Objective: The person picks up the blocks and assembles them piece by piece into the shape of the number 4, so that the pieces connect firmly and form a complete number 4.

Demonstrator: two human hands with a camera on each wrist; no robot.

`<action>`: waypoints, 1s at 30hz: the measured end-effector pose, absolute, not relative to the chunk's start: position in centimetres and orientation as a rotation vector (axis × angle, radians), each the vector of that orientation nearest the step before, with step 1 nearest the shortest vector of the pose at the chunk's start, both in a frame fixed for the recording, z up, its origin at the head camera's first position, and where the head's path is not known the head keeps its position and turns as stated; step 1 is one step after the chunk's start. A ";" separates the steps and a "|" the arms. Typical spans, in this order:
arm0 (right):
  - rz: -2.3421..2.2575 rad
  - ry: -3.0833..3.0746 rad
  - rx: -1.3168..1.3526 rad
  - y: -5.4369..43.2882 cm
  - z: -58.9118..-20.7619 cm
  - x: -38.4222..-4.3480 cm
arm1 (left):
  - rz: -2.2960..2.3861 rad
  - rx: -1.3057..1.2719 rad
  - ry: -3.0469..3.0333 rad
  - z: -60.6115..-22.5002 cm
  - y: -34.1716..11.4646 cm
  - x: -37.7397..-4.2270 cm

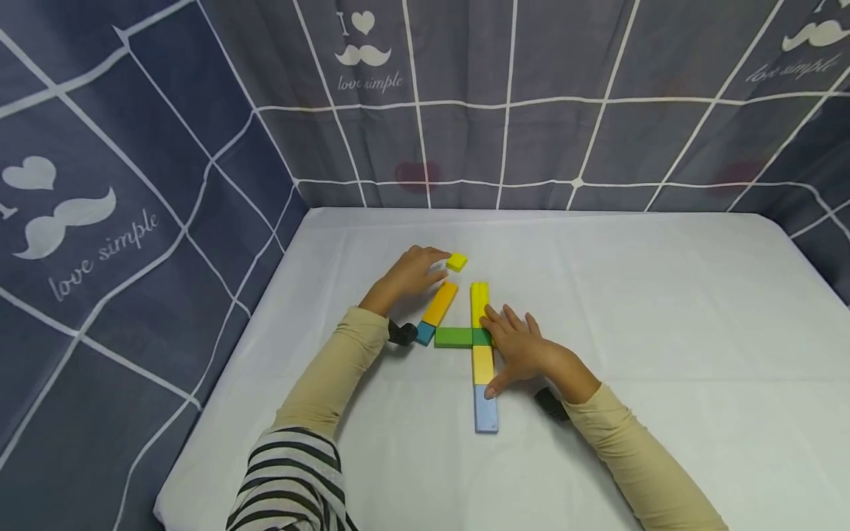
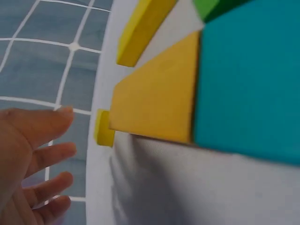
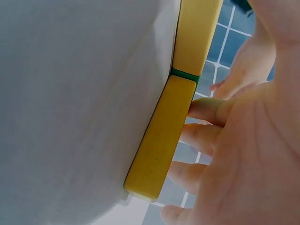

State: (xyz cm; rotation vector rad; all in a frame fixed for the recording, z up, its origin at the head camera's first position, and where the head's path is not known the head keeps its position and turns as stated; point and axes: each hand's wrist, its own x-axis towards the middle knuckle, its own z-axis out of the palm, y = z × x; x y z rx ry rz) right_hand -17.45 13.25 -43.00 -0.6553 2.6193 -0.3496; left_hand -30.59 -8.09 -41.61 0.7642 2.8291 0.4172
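Observation:
My left hand [image 1: 410,273] reaches over the far side of the table, fingers extended and holding nothing. Its index fingertip is right at a small yellow block [image 1: 457,262]. Below that hand, an orange block [image 1: 440,303] and a teal block [image 1: 425,333] form a slanted line. My right hand [image 1: 521,350] lies spread along a straight column of blocks: yellow [image 1: 479,302], dark green [image 1: 482,337], pale yellow [image 1: 483,365] and light blue [image 1: 486,413]. In the right wrist view, its fingertips meet the side of the yellow block [image 3: 161,138]. A green block [image 1: 454,338] runs left from the column.
A white cloth [image 1: 631,295] covers the table. Dark grid-patterned curtains [image 1: 465,140] hang behind it and on the left. Black wrist cameras sit under both wrists, the left one [image 1: 402,333] close beside the teal block.

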 end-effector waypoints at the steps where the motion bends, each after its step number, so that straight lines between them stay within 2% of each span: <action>1: -0.354 2.620 -0.653 13.2 -43.1 -17.4 | 0.379 0.775 2.832 -41.7 -7.8 -30.9; 13: -0.319 2.611 -0.672 12.7 -43.0 -17.3 | -0.034 0.717 2.734 -42.2 -6.5 -31.4; 30: -0.299 2.604 -0.658 13.4 -42.8 -17.6 | -0.045 0.810 2.737 -42.6 -6.2 -29.9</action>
